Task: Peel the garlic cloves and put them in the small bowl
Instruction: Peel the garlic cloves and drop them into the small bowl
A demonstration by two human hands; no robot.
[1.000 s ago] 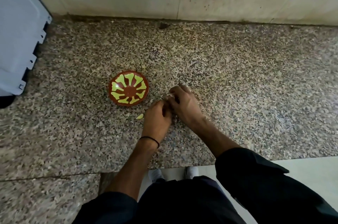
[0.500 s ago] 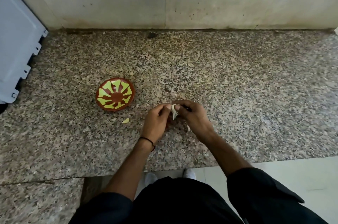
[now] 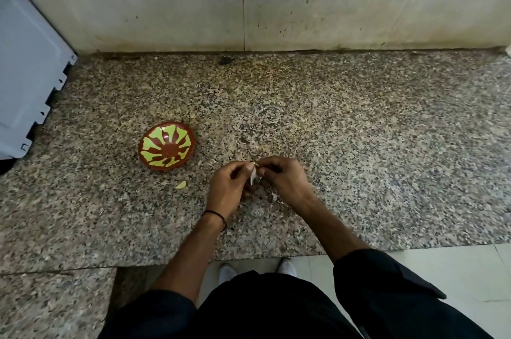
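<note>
A small red-brown bowl (image 3: 167,146) with a yellow-green petal pattern stands on the speckled granite counter (image 3: 359,145). A peeled pale clove (image 3: 181,185) lies on the counter just below the bowl. To the right of it, my left hand (image 3: 228,186) and my right hand (image 3: 284,179) meet above the counter, and both pinch a garlic clove (image 3: 253,174) with whitish papery skin between their fingertips. Most of that clove is hidden by my fingers.
A grey-white appliance panel (image 3: 25,76) stands at the left edge. A stained tiled wall (image 3: 249,7) backs the counter. Bits of garlic skin (image 3: 274,196) lie under my hands. The counter's front edge runs below my forearms, with floor tiles and shoes beyond.
My hands have lifted off the counter and now hold the clove up between them, with its skin showing. The view has shifted, so the bowl sits further left.
</note>
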